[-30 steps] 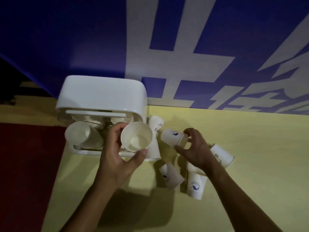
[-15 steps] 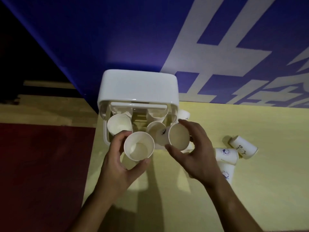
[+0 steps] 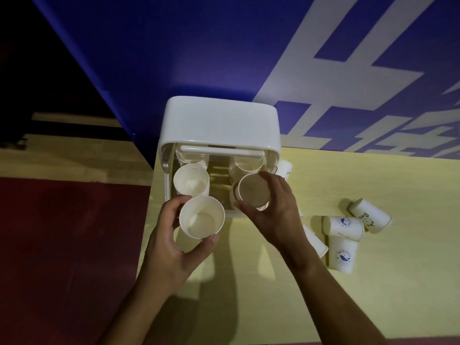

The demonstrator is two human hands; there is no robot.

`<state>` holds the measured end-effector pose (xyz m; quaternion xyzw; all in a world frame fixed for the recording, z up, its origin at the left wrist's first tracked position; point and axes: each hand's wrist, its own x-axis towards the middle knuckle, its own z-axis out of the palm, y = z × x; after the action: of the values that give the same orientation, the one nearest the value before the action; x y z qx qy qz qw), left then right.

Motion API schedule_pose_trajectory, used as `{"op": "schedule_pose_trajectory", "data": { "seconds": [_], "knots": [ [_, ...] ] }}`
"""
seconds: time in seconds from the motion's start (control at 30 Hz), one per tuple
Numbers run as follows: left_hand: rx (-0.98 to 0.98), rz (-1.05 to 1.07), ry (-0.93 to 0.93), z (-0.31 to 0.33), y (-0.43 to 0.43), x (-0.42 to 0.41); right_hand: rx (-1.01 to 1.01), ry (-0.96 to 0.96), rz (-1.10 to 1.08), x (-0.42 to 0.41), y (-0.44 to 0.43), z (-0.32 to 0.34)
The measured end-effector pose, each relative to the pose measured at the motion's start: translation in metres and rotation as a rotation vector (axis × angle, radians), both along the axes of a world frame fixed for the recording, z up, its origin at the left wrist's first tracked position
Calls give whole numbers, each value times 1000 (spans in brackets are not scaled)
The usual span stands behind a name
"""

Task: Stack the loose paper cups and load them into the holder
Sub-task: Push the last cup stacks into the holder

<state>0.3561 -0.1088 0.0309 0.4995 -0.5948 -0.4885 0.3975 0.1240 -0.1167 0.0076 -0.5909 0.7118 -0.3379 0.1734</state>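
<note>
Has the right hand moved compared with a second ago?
Yes. The right hand has carried its cup left from the loose cups to the white holder, now over its right side.

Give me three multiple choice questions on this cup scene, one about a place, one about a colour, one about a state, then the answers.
1. Where is the right cup, held by the right hand?
A. Over the holder
B. Behind it
C. Under it

2. What colour is the table?
A. Green
B. Black
C. Yellow

3. How is the left hand?
A. Flat and empty
B. Gripping the left cup, mouth up
C. An empty fist

Answers:
1. A: the right cup sits above the holder's front right part.
2. C: the bare tabletop shows pale yellow.
3. B: fingers and thumb curl round the left cup, and its inside faces the camera.
</note>
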Motion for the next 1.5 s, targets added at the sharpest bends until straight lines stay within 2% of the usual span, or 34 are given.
{"op": "schedule_pose_trajectory", "data": {
  "seconds": [0.23,0.4,0.47,0.57,0.67,0.93,1.07,1.27,1.5],
  "knots": [
    [-1,-10,-3,-4,2,-2,12,-3,-146,12,-1,-33],
    [30,-18,-62,-8,2,-11,36,-42,-139,13,3,-25],
    [36,-23,-80,-5,-3,-19,43,-176,-177,13,10,-6],
    [-12,-66,-83,4,-12,-38,30,-475,-159,10,23,28],
    [-54,-92,-76,11,-24,-65,20,-582,-57,2,29,50],
    [-27,-81,-112,-10,-46,-103,25,-554,-107,-25,17,30],
    [-5,-58,-220,-22,-44,-102,57,-544,-98,-26,14,14],
    [-9,-55,-281,-36,-42,-107,64,-408,-87,-27,12,-13],
    [119,-58,-258,-53,-40,-108,162,-536,-104,-20,11,-22]
  ]
}}
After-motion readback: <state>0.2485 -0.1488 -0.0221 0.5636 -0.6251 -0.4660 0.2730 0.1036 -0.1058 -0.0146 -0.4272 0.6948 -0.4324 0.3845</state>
